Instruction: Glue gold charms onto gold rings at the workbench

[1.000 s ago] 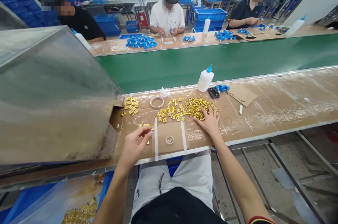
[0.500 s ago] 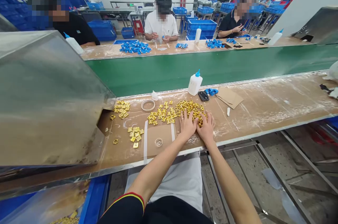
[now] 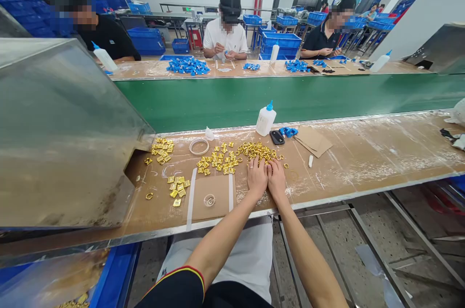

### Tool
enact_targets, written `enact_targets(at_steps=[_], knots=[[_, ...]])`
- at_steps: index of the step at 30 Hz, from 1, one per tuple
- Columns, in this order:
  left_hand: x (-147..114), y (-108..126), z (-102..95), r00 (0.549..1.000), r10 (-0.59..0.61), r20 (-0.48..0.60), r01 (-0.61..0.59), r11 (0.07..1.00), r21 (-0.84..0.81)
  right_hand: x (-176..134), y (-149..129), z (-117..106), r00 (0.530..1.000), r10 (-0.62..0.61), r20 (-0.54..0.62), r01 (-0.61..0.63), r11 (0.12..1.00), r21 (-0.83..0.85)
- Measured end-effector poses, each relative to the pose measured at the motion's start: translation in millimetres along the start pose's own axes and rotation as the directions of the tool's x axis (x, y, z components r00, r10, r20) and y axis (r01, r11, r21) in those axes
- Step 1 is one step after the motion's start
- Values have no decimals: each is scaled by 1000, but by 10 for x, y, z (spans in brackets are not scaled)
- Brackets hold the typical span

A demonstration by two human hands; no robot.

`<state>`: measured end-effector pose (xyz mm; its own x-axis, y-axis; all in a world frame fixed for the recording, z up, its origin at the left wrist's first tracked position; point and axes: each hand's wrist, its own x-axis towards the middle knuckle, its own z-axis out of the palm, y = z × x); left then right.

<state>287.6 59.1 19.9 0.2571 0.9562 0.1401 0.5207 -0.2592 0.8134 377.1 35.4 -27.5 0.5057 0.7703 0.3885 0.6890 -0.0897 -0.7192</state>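
Observation:
My left hand [image 3: 257, 178] and my right hand [image 3: 276, 181] lie side by side, palms down, at the near edge of a pile of gold rings [image 3: 256, 149]. Their fingers are stretched out and touch the rings; whatever is under the palms is hidden. Left of the pile are several square gold pieces [image 3: 220, 159], with more gold pieces [image 3: 178, 186] nearer the table edge. A small clear round dish [image 3: 209, 200] sits on a cardboard sheet [image 3: 203, 184] taped down with white strips. One loose ring [image 3: 149, 196] lies farther left.
Behind the pile stand a white squeeze bottle [image 3: 266, 120], a black device [image 3: 277, 137] and blue pieces [image 3: 288, 131]. A tape roll [image 3: 199, 146] is to the left. A metal housing [image 3: 69, 138] bounds the left side. Across the green belt [image 3: 254, 90], several people sit working.
My hands have come closer together, fingers drawn to the pile's near side. The right hand has swung inward from the pile's right side, leaving a few rings loose there. The view has tilted slightly up.

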Motion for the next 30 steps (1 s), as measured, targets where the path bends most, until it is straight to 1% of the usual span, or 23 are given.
enact_targets(at_steps=[5, 7, 10, 13, 16, 21, 24, 27, 30], knots=[[36, 75, 157, 998, -30, -50, 21, 984, -178, 63, -6, -40, 997, 80, -20, -76, 988, 138], [51, 76, 179, 996, -52, -70, 33, 967, -253, 83, -39, -24, 992, 122, -24, -115, 974, 193], [64, 43, 163, 990, -96, -101, 53, 931, -361, 106, -131, 49, 981, 189, -33, -172, 942, 288], [77, 5, 139, 979, -154, -131, 77, 883, -463, 117, -236, 140, 966, 256, -44, -219, 893, 393], [109, -7, 172, 967, -210, -145, 95, 821, -562, 127, -294, 194, 947, 317, -48, -254, 834, 490], [186, 50, 241, 960, -249, -128, 89, 705, -703, 187, -344, 173, 922, 382, -60, -271, 749, 604], [231, 160, 170, 968, -216, -129, 45, 653, -756, 258, -455, 99, 916, 394, -75, -252, 710, 657], [283, 331, 29, 977, -151, -152, -25, 623, -782, 356, -629, -15, 922, 377, -91, -206, 675, 709], [345, 508, -107, 977, -88, -197, -104, 606, -788, 467, -802, -126, 932, 347, -104, -153, 638, 754]])
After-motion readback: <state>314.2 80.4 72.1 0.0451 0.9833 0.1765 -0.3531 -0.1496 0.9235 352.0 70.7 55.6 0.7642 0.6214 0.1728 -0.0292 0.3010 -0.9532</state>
